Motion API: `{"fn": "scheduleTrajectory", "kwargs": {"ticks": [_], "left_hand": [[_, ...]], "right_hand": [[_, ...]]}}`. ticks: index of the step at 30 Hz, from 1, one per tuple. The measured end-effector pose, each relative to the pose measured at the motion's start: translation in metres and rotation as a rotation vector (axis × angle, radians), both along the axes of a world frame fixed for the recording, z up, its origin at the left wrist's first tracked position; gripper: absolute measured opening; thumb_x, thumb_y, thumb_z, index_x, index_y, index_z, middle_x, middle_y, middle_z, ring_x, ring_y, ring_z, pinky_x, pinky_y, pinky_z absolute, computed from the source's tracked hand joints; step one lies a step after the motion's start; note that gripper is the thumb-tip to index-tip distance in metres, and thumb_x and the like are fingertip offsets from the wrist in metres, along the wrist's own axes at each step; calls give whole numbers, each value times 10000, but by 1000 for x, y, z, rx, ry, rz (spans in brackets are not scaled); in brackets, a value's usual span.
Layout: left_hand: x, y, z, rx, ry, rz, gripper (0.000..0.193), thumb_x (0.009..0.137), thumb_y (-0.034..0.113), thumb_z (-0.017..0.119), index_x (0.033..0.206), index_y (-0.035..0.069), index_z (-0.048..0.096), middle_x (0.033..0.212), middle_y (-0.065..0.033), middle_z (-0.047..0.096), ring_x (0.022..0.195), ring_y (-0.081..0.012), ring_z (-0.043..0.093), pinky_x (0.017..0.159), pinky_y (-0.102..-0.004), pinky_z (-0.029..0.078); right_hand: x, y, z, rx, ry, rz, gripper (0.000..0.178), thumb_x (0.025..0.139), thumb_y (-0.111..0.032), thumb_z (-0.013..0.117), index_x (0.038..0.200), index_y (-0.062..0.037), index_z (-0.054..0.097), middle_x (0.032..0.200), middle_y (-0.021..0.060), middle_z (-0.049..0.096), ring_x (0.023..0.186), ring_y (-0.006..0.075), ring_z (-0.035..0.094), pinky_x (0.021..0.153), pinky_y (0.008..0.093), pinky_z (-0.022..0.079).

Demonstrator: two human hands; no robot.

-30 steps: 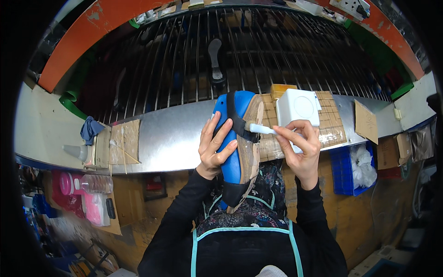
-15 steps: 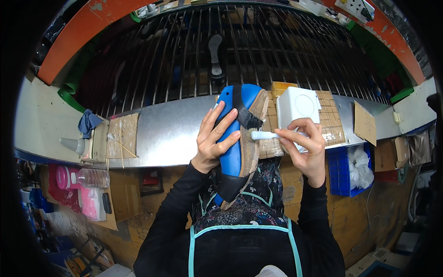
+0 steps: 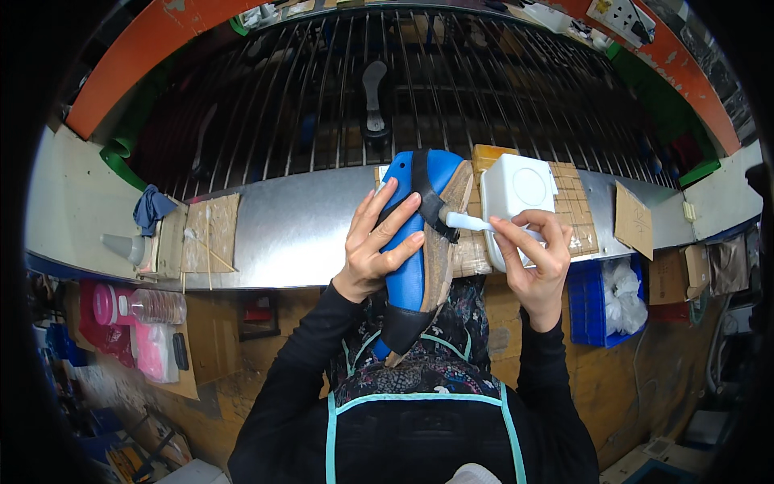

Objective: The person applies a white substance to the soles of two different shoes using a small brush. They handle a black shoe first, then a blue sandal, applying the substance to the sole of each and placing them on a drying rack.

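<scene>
A blue shoe upper (image 3: 405, 282) with black straps, pulled over a shoe last, stands toe-up in front of me, its tan underside (image 3: 438, 270) turned right. My left hand (image 3: 375, 246) grips it from the left, fingers spread across the blue side and a black strap (image 3: 429, 194). Between the thumb and fingers of my right hand (image 3: 542, 262) is a small white-handled brush (image 3: 472, 223). Its tip touches the loose strap end at the edge of the underside. Just behind my right hand stands a white plastic container (image 3: 514, 181).
The container rests on taped cardboard (image 3: 576, 202) on the metal bench (image 3: 282, 234). Behind runs a rack of metal bars (image 3: 302, 105) with a dark sole (image 3: 374, 97) on it. Cotton-tipped sticks (image 3: 210, 246) lie at left. A blue basket (image 3: 592, 310) hangs below right.
The brush has moved slightly up and right, from the bare underside to the strap end. That strap end now hangs lower over the edge. My left hand keeps its grip.
</scene>
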State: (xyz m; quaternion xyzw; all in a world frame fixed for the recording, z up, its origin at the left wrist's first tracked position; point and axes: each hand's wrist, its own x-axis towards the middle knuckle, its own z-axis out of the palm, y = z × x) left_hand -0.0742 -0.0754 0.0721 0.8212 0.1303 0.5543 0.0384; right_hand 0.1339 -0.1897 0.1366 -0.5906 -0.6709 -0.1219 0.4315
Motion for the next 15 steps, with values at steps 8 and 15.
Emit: {"fn": "scheduleTrajectory", "kwargs": {"ticks": [8,15], "left_hand": [[-1,2,3,-7,-7,-13,399,775,177,723,1130,241,554,1298,-106,607,1236,-423,522,996,-572,424],[0,1,3,-29,-31,-15,389,781,179,721,1128,241,557,1301,-110,604,1246,-418,514,1008,-564,415]], "right_hand": [[6,-1,7,-59,-64,83,289,721,-104,773,994,-196,759,839,-14,613,743,126,532,715,314,280],[4,-4,13,-88,-49,125,280,717,-112,773,985,-194,759,841,-11,603,704,130,516,714,322,274]]}}
